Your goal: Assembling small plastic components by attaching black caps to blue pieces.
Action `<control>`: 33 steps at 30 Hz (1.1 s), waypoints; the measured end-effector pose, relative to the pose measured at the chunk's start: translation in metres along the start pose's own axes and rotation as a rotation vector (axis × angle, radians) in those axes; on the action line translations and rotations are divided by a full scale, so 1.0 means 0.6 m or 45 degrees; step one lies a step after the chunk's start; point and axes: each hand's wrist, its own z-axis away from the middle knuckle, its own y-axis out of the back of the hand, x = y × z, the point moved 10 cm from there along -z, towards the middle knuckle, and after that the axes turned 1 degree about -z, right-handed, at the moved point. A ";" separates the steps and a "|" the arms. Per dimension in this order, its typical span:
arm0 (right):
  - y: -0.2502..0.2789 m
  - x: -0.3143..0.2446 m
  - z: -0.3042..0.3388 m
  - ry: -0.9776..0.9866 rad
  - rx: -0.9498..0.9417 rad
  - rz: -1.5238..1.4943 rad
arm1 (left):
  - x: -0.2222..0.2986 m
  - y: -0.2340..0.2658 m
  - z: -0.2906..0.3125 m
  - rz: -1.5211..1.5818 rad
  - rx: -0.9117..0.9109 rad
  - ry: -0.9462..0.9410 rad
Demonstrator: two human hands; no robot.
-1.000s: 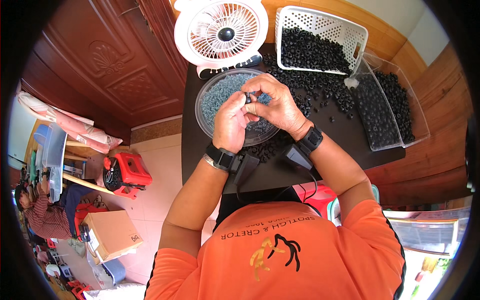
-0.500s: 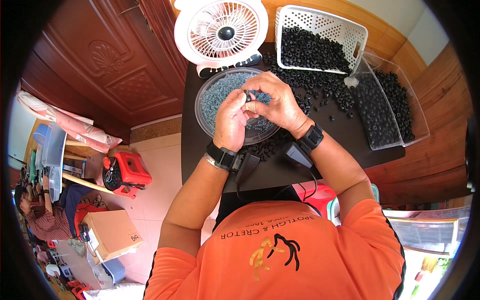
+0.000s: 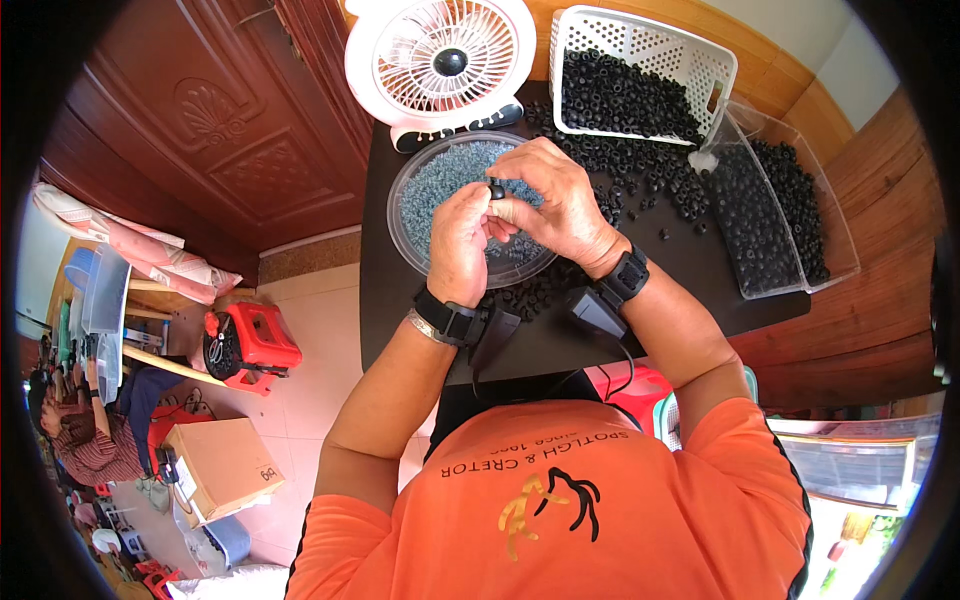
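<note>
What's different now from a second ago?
Little: at far left, the co-worker's arm has shifted and shows more plainly. Nothing was visibly taken up or let go: the left hand and right hand still hold the small black piece. Fan and white basket stayed put.

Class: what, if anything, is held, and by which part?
The left hand and right hand pinch a small black piece by its outside; exact spots are hidden.

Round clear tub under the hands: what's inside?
The tub holds many small blue-grey pieces. The left hand and right hand hide part of them; whatever lies beneath is covered.
</note>
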 end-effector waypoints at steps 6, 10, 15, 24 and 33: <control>-0.007 -0.003 0.004 0.022 -0.004 0.112 | 0.000 -0.001 0.001 0.029 -0.021 -0.036; -0.008 -0.002 0.003 0.002 -0.019 0.096 | 0.001 -0.002 0.001 0.016 -0.028 -0.036; -0.002 0.015 -0.002 -0.123 -0.019 -0.133 | 0.011 -0.015 0.002 0.052 -0.064 -0.077; 0.006 0.012 -0.007 -0.101 -0.036 -0.255 | 0.027 -0.019 0.004 0.056 -0.035 -0.094; 0.009 0.012 -0.001 -0.132 0.028 -0.128 | 0.015 -0.019 -0.001 0.038 -0.060 -0.061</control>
